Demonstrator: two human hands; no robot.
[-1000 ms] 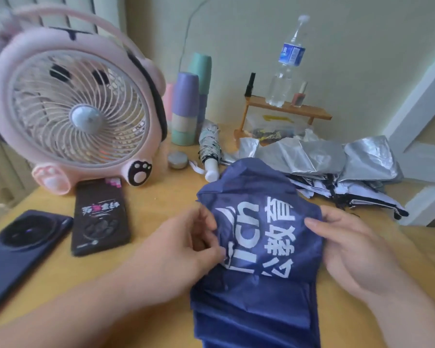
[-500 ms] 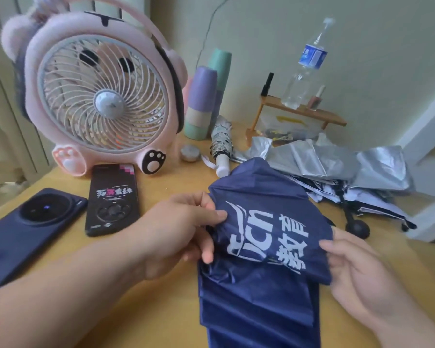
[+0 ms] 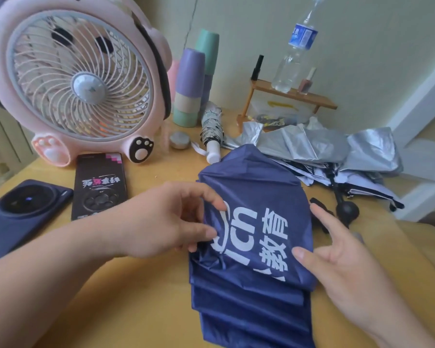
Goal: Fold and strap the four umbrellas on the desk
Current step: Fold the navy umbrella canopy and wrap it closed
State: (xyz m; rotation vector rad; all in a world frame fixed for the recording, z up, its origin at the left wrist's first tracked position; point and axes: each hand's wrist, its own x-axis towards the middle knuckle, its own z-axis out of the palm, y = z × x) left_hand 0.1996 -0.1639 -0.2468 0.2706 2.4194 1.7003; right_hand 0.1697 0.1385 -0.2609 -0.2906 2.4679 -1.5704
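Right hand (image 3: 342, 262) loosened, fingers spread | left hand (image 3: 166, 217) pinches navy umbrella (image 3: 251, 247) between them

A pale greenish wall (image 3: 362, 46) fills the back, plain and matt, with a thin dark line (image 3: 191, 23) running down it left of centre; whether cable or corner cannot be told. Left of that line the surface looks more beige. At the far left edge stand pale vertical panels (image 3: 0, 136), blurred. On the right, broad white-painted woodwork (image 3: 422, 91) slants across the wall. A light wooden desk (image 3: 141, 297) spreads across the foreground, its top yellowish and smooth. Near its back edge stands a small wooden shelf (image 3: 317, 100) on slim legs. The light is soft and even, with only faint shadows
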